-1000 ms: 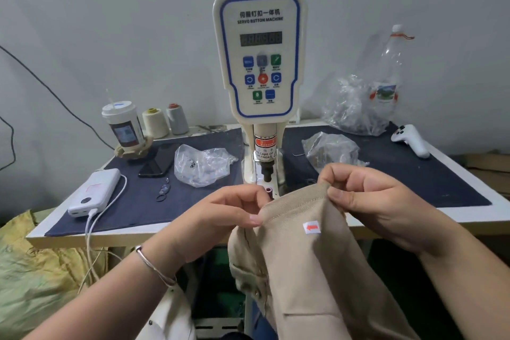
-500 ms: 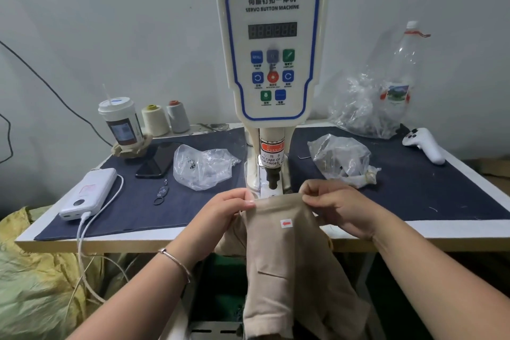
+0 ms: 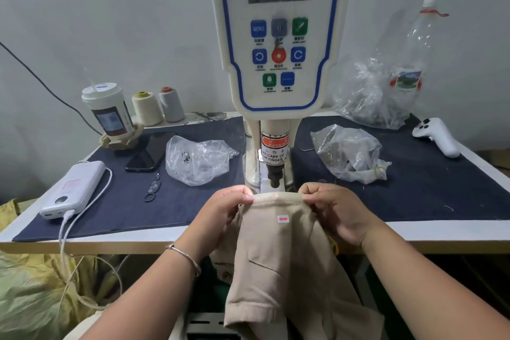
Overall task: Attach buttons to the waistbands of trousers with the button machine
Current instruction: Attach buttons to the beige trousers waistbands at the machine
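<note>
Beige trousers (image 3: pixel 287 262) hang over the table's front edge, the waistband stretched flat just below the punch (image 3: pixel 275 178) of the white servo button machine (image 3: pixel 278 36). My left hand (image 3: pixel 229 215) pinches the waistband's left corner. My right hand (image 3: pixel 335 210) pinches its right corner. A small white sticker with a red arrow (image 3: pixel 283 219) sits on the fabric between the hands. The machine's lower die is hidden behind the waistband.
Clear plastic bags lie left (image 3: pixel 197 159) and right (image 3: pixel 349 153) of the machine on the dark blue mat (image 3: pixel 441 188). A power bank (image 3: pixel 73 190), phone (image 3: pixel 147 152), cup (image 3: pixel 107 112), thread cones (image 3: pixel 157 107), white controller (image 3: pixel 436 136) and bottle (image 3: pixel 414 58) ring the table.
Both hands carried the waistband forward and up toward the punch, spreading it flatter; the view moved closer to the machine.
</note>
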A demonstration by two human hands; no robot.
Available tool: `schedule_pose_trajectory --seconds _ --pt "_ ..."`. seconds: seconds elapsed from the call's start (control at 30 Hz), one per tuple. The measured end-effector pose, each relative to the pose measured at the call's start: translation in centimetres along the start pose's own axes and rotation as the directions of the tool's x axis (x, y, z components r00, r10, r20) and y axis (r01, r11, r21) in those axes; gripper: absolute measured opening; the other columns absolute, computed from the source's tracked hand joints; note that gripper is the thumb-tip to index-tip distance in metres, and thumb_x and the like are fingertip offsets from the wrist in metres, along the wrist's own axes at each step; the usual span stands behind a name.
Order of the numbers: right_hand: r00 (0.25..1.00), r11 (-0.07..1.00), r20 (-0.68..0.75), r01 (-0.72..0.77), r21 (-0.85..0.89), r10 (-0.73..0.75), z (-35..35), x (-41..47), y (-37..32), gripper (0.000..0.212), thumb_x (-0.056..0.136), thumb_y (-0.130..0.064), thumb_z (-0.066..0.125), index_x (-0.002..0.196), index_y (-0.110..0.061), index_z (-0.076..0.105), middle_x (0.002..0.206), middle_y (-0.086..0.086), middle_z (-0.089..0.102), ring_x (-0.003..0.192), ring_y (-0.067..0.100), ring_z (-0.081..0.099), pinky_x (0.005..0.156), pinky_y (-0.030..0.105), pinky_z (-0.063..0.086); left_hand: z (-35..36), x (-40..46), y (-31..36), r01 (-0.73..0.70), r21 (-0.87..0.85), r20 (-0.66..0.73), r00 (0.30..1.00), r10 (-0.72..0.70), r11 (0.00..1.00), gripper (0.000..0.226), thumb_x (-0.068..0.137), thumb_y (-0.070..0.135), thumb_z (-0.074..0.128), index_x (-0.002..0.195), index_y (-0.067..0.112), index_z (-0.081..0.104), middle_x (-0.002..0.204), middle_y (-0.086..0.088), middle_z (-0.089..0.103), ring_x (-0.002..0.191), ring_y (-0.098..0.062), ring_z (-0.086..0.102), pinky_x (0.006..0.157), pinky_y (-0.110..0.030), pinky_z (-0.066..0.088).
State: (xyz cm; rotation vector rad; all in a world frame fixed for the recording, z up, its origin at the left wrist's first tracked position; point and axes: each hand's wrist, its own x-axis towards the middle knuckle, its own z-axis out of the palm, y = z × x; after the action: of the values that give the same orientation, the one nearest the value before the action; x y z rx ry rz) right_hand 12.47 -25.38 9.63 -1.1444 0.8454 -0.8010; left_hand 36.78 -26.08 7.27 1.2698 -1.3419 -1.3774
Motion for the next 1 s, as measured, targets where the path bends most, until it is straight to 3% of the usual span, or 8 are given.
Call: schedule_pose_trajectory --seconds 0.2,0.5,0.6,1.0 --pt "1.0 0.999 0.004 0.02 0.033 -0.021 -0.3 0.4 0.7 0.008 0.076 -0.011 0.058 0.068 -0.012 0.057 0.061 0.003 0.046 0.053 0.011 0.041 0.047 0.021 0.031 0.5 -1.2 -0.2 -0.075 -0.135 0.076 0.993 0.086 0.988 0.017 0.064 0.034 0.065 0.056 0.023 0.054 0.057 0.008 0.044 0.053 -0.004 0.041 0.047 -0.015 0.034" --pt "1.0 0.999 -0.011 0.022 0.032 -0.022 -0.5 0.6 0.5 0.01 0.075 -0.012 0.056 0.065 -0.009 0.057 0.063 0.006 0.044 0.058 0.014 0.04 0.055 0.029 0.026 0.9 -1.6 0.0 -0.089 -0.166 0.063 0.993 0.1 0.982 0.017 0.062 0.035 0.065 0.057 0.022 0.055 0.058 0.006 0.044 0.056 -0.006 0.04 0.05 -0.019 0.032" --pt "1.0 0.998 -0.013 0.027 0.059 -0.027 -0.5 0.7 0.6 0.014 0.076 -0.01 0.055 0.063 -0.011 0.06 0.062 0.004 0.047 0.057 0.012 0.043 0.054 0.024 0.032 0.8 -1.6 -0.1 -0.091 -0.182 0.075 0.992 0.106 0.979 0.018 0.065 0.034 0.065 0.058 0.02 0.054 0.058 0.006 0.043 0.054 -0.006 0.04 0.049 -0.017 0.033" --pt "0.999 0.995 -0.007 0.053 0.08 -0.053 -0.5 0.4 0.5 0.012 0.083 -0.007 0.051 0.075 -0.002 0.058 0.068 0.009 0.05 0.064 0.016 0.047 0.063 0.028 0.036 1.1 -2.0 0.3 -0.099 -0.265 0.079 0.989 0.123 0.959 0.016 0.074 0.021 0.055 0.058 0.018 0.053 0.057 0.005 0.044 0.051 -0.007 0.04 0.047 -0.018 0.034"
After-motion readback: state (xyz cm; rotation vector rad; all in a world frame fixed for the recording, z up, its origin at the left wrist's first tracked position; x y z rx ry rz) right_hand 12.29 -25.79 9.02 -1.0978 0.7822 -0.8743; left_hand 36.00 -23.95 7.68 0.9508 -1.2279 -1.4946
